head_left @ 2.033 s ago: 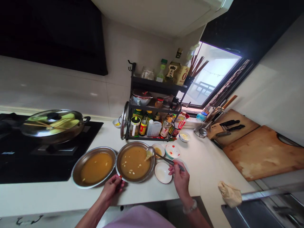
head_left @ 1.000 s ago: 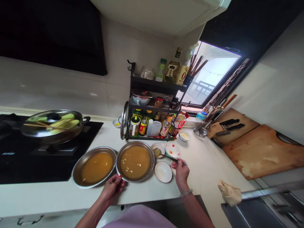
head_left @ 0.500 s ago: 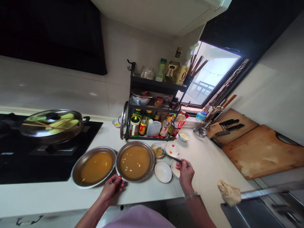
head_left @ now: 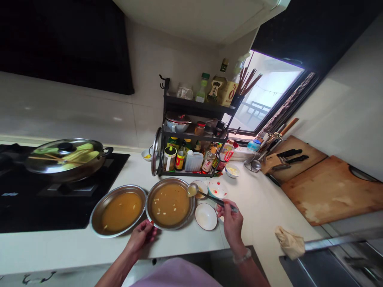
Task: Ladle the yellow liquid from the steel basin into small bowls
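Note:
In my right hand [head_left: 233, 220] is a ladle [head_left: 214, 198] with a dark handle, gripped by that handle. Its bowl tilts over the right rim of a round metal dish [head_left: 149, 211] of brown broth with pale bits. My left hand [head_left: 141, 235] pinches this dish's near-left rim, thumb on top and fingers below. Touching it on the left is a second metal dish [head_left: 95, 217] of similar broth. A small bowl [head_left: 203, 187] sits partly behind the ladle. Nearer me is a white bowl [head_left: 206, 217], and another bowl is mostly covered by my right hand.
A lidded pan [head_left: 67, 159] stands on the black stove [head_left: 98, 187] at left. Behind the dishes rises a black rack [head_left: 194, 137] with bottles and jars. Patterned bowl [head_left: 217, 186], knife block [head_left: 272, 162] and cutting boards [head_left: 329, 191] are to the right; a cloth [head_left: 289, 242] hangs nearer.
The ladle has moved left from above the small bowl to the right rim of the nearer metal dish. My right hand shifted slightly with it; my left hand stayed at the rim.

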`<action>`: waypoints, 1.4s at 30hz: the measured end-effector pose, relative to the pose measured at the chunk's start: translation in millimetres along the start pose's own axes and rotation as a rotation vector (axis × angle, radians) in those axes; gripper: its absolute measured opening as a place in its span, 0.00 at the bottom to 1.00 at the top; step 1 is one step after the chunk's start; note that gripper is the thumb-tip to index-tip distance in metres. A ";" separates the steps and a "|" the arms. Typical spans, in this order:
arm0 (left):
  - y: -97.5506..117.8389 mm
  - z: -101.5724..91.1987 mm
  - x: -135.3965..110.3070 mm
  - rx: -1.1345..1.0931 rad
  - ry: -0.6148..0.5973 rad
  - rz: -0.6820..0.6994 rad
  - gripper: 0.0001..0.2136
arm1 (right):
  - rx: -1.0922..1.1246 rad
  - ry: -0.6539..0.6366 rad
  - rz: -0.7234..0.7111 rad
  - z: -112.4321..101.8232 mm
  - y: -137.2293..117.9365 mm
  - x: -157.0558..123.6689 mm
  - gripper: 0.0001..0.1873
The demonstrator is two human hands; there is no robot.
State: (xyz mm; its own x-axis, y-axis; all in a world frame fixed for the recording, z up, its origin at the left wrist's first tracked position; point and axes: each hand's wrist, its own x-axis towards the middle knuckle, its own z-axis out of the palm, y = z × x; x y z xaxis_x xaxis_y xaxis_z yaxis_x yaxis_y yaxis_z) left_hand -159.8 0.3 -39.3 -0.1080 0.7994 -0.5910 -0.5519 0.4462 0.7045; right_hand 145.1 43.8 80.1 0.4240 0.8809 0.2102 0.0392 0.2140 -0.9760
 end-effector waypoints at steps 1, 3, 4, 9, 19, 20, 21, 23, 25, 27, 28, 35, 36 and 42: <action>0.4 0.1 -0.1 0.003 -0.002 0.000 0.13 | -0.022 -0.037 -0.037 1.8 -1.5 -3.2 0.18; 1.0 0.2 -0.3 0.005 -0.007 -0.003 0.14 | -0.061 -0.116 -0.117 4.4 -3.7 -9.2 0.17; 1.1 0.3 -0.3 0.004 -0.008 -0.002 0.14 | -0.077 -0.153 -0.154 5.1 -4.3 -11.9 0.16; 1.0 0.8 -0.6 -0.002 0.011 0.004 0.13 | -0.111 -0.310 -0.278 3.7 -1.7 -16.8 0.12; 0.0 -0.4 -0.8 0.006 -0.015 0.016 0.16 | -0.239 -0.102 -0.192 -7.3 46.6 18.1 0.17; 0.3 -0.1 -1.1 0.007 -0.019 0.014 0.16 | -0.241 -0.088 -0.170 -7.0 51.7 18.7 0.18; 0.7 0.2 -1.4 0.008 -0.019 0.012 0.15 | -0.237 -0.077 -0.146 -6.2 56.1 18.7 0.19; 1.4 0.9 -2.1 0.005 -0.009 0.006 0.14 | -0.202 -0.044 -0.080 -3.6 62.8 17.7 0.21; 2.0 1.7 -2.6 0.001 0.006 0.001 0.12 | -0.135 0.021 0.013 -0.8 67.0 17.7 0.22; 2.4 2.4 -3.0 -0.003 0.017 0.000 0.11 | -0.063 0.112 0.111 0.4 68.9 19.8 0.22; 2.6 2.7 -3.2 -0.003 0.021 -0.001 0.11 | -0.032 0.150 0.149 0.3 69.0 21.4 0.21; 4.4 4.9 -5.7 0.002 0.007 0.004 0.12 | 0.034 0.200 0.159 -6.9 58.7 29.3 0.17; 4.6 4.9 -5.9 0.004 0.008 0.003 0.12 | 0.028 0.200 0.151 -7.9 57.1 29.4 0.17; 4.3 4.7 -6.0 -0.003 0.010 0.007 0.12 | 0.021 0.224 0.136 -15.0 54.1 31.9 0.20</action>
State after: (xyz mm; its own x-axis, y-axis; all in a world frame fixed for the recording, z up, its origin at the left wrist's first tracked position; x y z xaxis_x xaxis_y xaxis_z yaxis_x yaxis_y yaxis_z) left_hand -157.6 -0.7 -30.9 -0.1200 0.7987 -0.5897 -0.5532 0.4394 0.7077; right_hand 174.4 77.1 33.2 0.6141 0.7872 0.0566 -0.0501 0.1105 -0.9926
